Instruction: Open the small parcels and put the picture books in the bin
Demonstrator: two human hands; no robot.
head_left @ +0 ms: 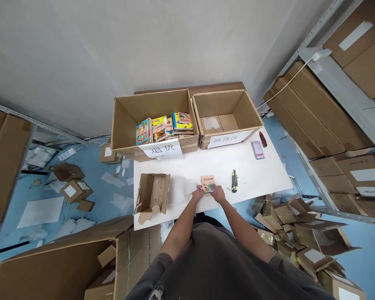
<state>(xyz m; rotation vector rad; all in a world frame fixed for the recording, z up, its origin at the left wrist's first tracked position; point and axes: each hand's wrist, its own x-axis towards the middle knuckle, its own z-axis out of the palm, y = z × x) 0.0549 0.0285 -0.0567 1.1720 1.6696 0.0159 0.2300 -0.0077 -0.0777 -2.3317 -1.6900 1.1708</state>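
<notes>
Near the front edge of the white table (181, 171), a small pink illustrated book (208, 180) is held between my two hands. My left hand (198, 193) grips its lower left side, next to a whitish sheet or film that barely stands out from the tabletop. The book's lower right side is in my right hand (218, 194). A yellow-and-black utility knife (234, 181) lies to the right of that hand. On the left stands an open, torn cardboard box (167, 193) with ragged flaps.
At the back are a carton (118, 151) containing several colourful books (162, 127) and another labelled carton (203, 141). A red cutter (263, 139) and a blurred phone-like item (258, 150) lie at right. Large boxes (121, 258) and discarded cartons (300, 233) flank the table.
</notes>
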